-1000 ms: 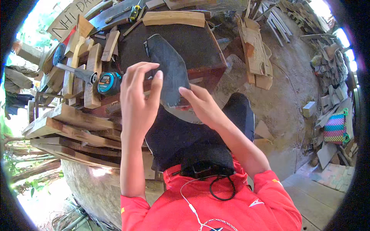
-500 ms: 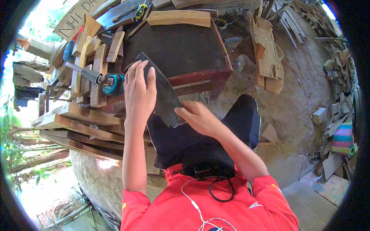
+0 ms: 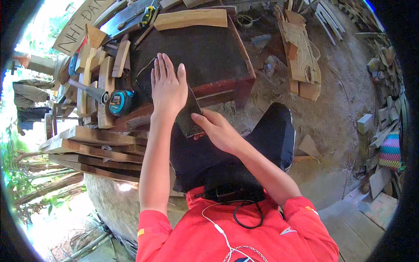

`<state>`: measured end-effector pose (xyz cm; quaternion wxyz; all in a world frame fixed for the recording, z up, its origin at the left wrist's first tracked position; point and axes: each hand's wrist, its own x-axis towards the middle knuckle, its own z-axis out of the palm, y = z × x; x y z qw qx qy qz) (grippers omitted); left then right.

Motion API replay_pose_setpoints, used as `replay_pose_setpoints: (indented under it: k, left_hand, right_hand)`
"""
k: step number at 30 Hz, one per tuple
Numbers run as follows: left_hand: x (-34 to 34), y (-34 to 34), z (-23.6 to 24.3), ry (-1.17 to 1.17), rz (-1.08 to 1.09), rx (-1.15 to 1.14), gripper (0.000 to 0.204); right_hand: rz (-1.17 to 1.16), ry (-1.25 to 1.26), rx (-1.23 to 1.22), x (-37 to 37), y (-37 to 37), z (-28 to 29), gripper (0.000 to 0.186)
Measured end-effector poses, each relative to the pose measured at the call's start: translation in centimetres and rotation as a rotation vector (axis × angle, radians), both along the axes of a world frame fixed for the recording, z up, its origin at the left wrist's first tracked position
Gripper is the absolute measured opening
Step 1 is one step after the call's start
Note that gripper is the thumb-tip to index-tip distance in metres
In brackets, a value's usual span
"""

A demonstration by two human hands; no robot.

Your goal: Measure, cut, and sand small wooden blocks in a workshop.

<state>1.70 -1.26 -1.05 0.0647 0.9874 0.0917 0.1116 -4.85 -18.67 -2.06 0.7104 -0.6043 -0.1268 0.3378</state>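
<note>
My left hand lies flat with fingers stretched forward over a thin, dark, flat sheet, covering much of its upper part. The near end of that sheet is pinched between the thumb and fingers of my right hand, close above my lap. Its far part reaches over the near edge of a low table with a dark top and reddish sides. What the sheet is made of, I cannot tell. Left of my left hand sits a teal tape measure, beside a grey, tube-like tool.
A curved wooden piece lies along the table's far edge, with a yellow-and-black screwdriver nearby. Wood blocks crowd the left side, above stacked planks. Rough boards lean at the right; a woven basket stands farther right.
My left hand has slid forward and to the right, its fingers now straighter. The sheet has turned and shows less beneath it. My right hand still grips its near end, slightly farther left.
</note>
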Motion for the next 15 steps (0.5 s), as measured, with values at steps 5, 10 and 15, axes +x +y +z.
replay_pose_setpoints:
  k: [5,10,15]
  left_hand:
    - [2.3,-1.8,0.3,0.011,-0.12,-0.075,0.07]
    - [4.3,-5.1,0.0,-0.002,-0.218,-0.063,0.07]
    - [5.7,-10.4,-0.3,-0.043,-0.338,-0.054,0.07]
  right_hand:
    - [-0.116,0.112,0.135,0.4,-1.4,-0.4,0.038]
    - [-0.195,0.105,0.1,1.0,-4.8,-1.8,0.038]
    - [-0.338,0.024,-0.058,0.5,-8.6,-3.4,0.036]
